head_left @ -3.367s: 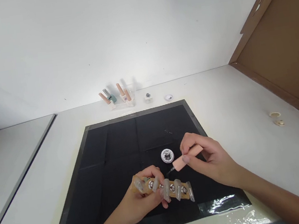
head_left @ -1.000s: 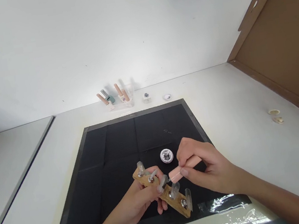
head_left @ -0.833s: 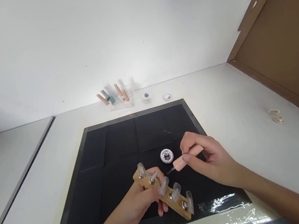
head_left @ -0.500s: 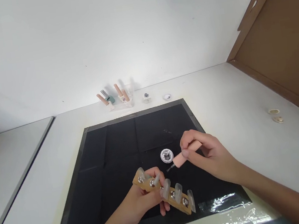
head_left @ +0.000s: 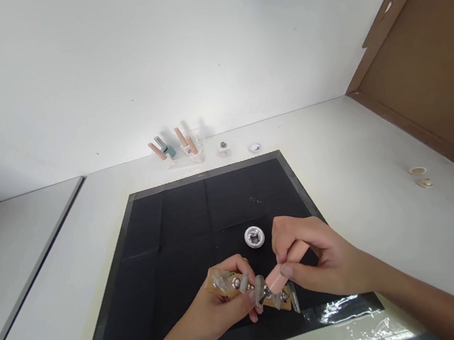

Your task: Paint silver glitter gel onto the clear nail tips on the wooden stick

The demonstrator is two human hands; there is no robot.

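My left hand [head_left: 213, 308] is closed round a wooden nail tip stand [head_left: 226, 289], a tilted bar with several clear false nails [head_left: 259, 285] on metal studs. Pinched between thumb and fingers of my right hand [head_left: 325, 257] is a pink-handled nail polish brush [head_left: 283, 270]. Its dark bristle end lies at one of the middle false nails; whether it touches is hard to make out. Just beyond the stand, a small round pot [head_left: 254, 237] with silvery contents rests on the black mat [head_left: 183, 216].
At the back, a clear tray [head_left: 187, 161] holds several polish bottles [head_left: 192, 145]. To its right stand a small jar [head_left: 223, 148] and a white round lid [head_left: 255, 147]. Two small round pieces [head_left: 424, 183] lie far right, near a brown cardboard panel [head_left: 429, 66].
My right hand has brought the brush down and left, from beside the pot to a middle false nail. The stand in my left hand has turned slightly.
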